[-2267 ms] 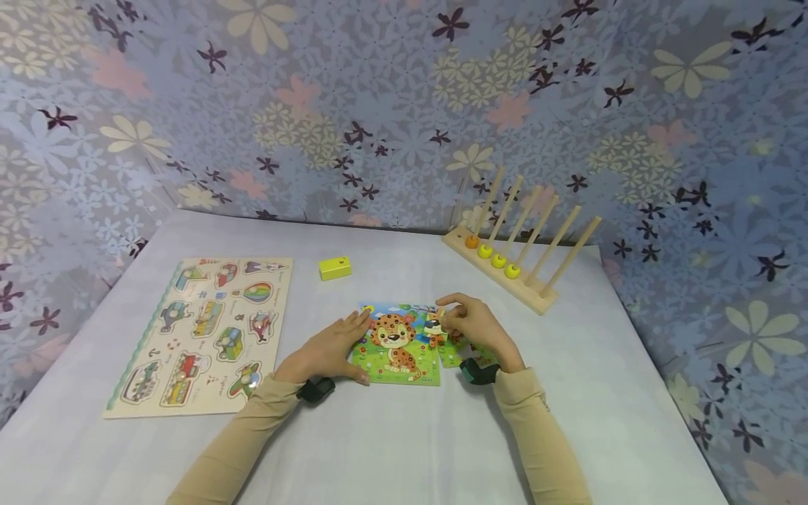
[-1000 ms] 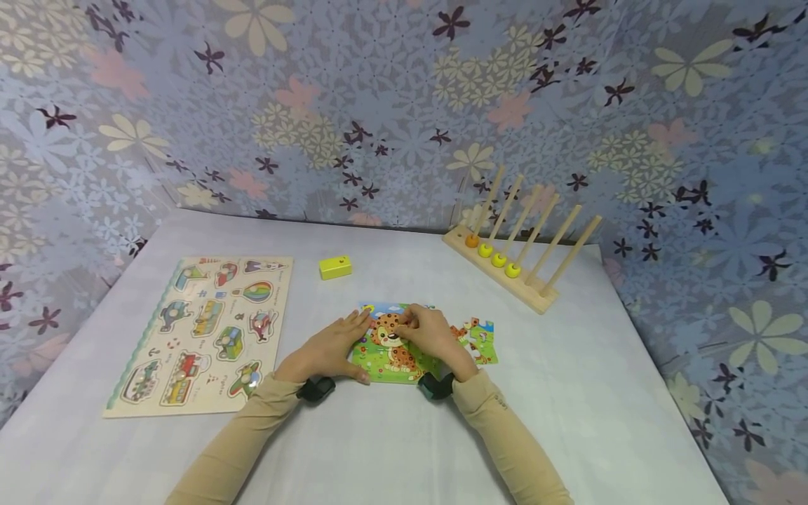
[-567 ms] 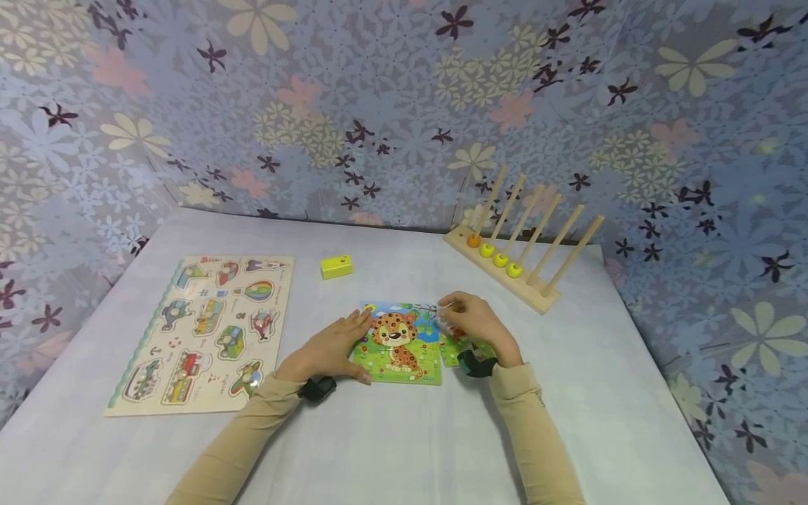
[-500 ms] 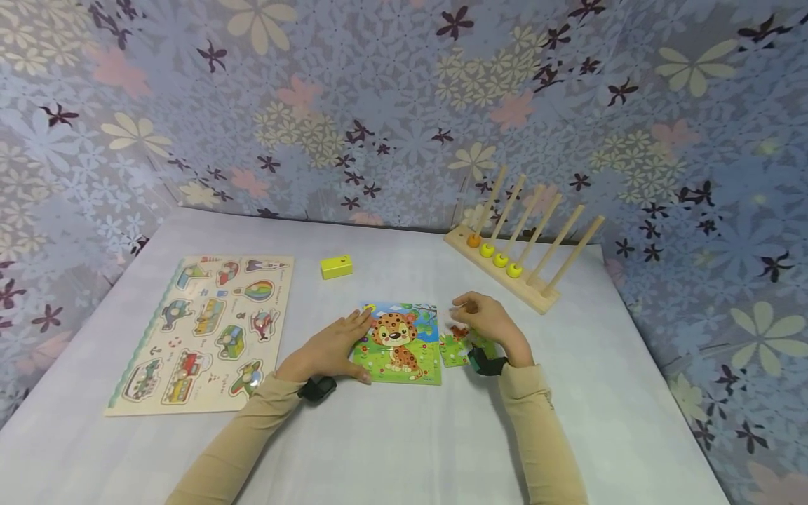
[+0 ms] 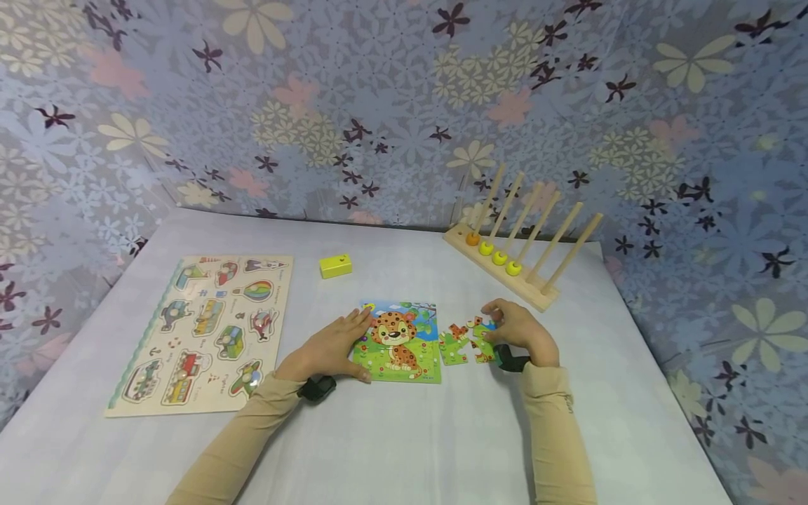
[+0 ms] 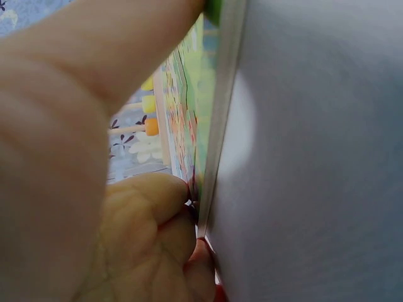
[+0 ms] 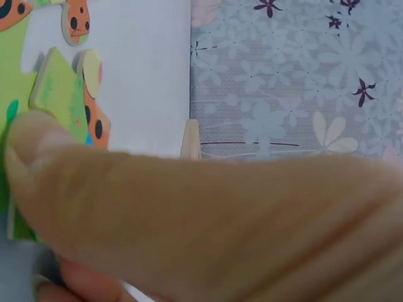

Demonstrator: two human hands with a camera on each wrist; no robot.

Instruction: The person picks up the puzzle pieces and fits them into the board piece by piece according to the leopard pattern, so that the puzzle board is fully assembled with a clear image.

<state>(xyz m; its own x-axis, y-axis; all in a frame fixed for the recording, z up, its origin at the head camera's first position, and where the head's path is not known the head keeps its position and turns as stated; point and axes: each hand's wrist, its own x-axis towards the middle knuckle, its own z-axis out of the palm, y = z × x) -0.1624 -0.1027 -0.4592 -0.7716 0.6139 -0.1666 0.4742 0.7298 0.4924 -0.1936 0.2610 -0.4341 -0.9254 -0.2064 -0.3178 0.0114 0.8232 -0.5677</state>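
1. Leopard puzzle is laid flat before the person, with a spotted cub shown on green grass beneath blue sky; whether separate pieces are set into it cannot be told.
2. Its left side is touched by the left hand, whose fingers are held straight and close together, with the thumb spread apart from them near the lower left corner.
3. Just beside its right edge, loose pieces printed in green and spotted orange are spread flat.
4. At the right end of those pieces, the fingers of the right hand are bent; a green piece is touched by the thumb, but whether it is pinched cannot be told.
5. Well to the left, a picture board is filled with vehicle shapes, among them a train and a balloon.
6. Beyond the puzzle, a yellow block is set down.
7. At the far right, a wooden rack is fitted with upright pegs; one orange bead and three yellow beads are carried low on them.
8. All is borne by a pale bench, backed by a flower-patterned wall.
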